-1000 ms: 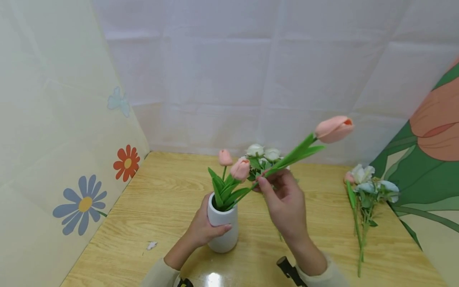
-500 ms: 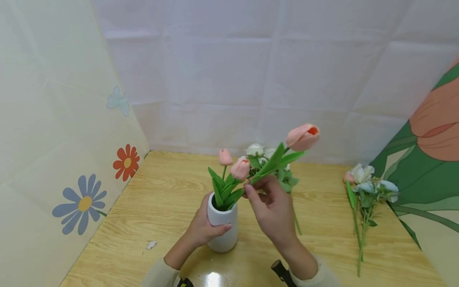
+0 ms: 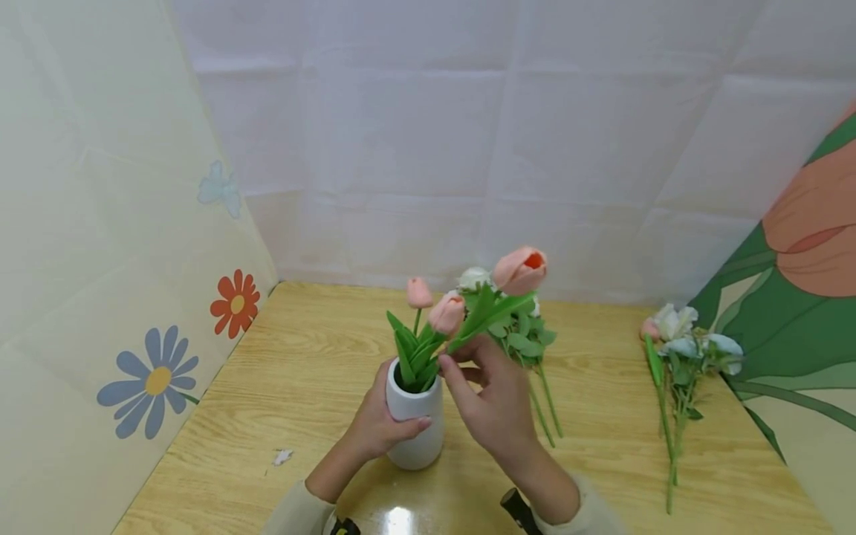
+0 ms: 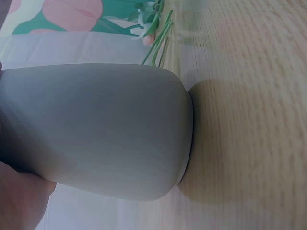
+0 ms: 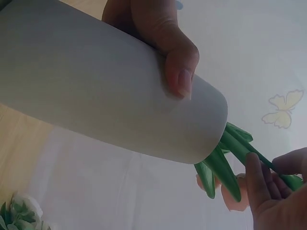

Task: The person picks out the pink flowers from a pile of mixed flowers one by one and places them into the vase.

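A white vase (image 3: pixel 416 431) stands upright on the table, gripped round its side by my left hand (image 3: pixel 380 420). Two pink tulips, one with its bloom (image 3: pixel 446 312) leaning right, stand in the vase with their green leaves (image 3: pixel 416 355) over the rim. My right hand (image 3: pixel 493 397) pinches the stem of a third pink tulip (image 3: pixel 520 271) just right of the vase mouth, its bloom tilted up and right. In the right wrist view the fingers (image 5: pixel 259 179) hold green leaf and stem close to the rim. The lower end of that stem is hidden.
White roses (image 3: pixel 475 279) with green leaves lie behind my right hand, stems toward me. Farther right lies a bunch of white, blue and pink flowers (image 3: pixel 682 349). A small white scrap (image 3: pixel 282 457) is on the table (image 3: pixel 321 327) at left. Printed sheets stand around it.
My right hand has moved left and slightly down with the third tulip, bringing its stem to the vase mouth. The left hand and vase stay where they were.
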{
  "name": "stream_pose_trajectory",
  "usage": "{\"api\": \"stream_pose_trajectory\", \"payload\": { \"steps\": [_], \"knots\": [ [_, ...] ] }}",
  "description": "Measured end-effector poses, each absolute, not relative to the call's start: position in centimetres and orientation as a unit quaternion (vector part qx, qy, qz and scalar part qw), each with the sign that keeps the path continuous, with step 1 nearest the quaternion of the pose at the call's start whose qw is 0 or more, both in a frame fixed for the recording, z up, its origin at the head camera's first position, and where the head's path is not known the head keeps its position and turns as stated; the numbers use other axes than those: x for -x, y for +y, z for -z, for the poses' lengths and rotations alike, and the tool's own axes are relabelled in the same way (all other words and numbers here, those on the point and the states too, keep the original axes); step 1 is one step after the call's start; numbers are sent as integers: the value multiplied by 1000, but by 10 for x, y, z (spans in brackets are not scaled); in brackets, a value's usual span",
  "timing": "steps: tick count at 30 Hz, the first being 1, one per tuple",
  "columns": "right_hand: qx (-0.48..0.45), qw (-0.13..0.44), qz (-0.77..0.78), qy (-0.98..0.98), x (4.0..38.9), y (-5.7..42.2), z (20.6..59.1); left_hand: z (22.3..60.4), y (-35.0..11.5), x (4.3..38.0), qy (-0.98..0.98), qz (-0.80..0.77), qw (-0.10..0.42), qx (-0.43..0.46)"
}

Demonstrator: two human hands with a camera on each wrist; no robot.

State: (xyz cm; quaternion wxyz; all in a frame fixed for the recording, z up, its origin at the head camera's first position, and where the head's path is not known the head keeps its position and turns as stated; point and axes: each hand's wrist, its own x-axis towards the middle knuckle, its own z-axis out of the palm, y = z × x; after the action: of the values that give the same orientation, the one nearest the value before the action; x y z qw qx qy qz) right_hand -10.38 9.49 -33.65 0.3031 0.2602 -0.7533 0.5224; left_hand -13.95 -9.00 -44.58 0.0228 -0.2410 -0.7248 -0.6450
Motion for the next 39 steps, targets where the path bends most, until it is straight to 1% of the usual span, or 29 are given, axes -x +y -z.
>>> {"api": "stream_pose_trajectory", "payload": {
  "steps": [4, 12, 20, 29, 39],
  "knots": [
    [-253, 291, -502, -774, 103, 93, 339, 447, -90, 140, -725, 644, 24, 244],
    [-262, 296, -449, -801, 104, 89, 341, 448, -91, 141, -723, 644, 25, 247],
    [-241, 257, -433, -830, 102, 89, 339, 448, -91, 141, -725, 644, 20, 244],
    [-220, 236, -427, -844, 100, 89, 338, 450, -91, 142, -721, 646, 20, 251],
    [-219, 240, -435, -840, 100, 88, 338, 448, -90, 143, -716, 645, 13, 268]
  ]
}}
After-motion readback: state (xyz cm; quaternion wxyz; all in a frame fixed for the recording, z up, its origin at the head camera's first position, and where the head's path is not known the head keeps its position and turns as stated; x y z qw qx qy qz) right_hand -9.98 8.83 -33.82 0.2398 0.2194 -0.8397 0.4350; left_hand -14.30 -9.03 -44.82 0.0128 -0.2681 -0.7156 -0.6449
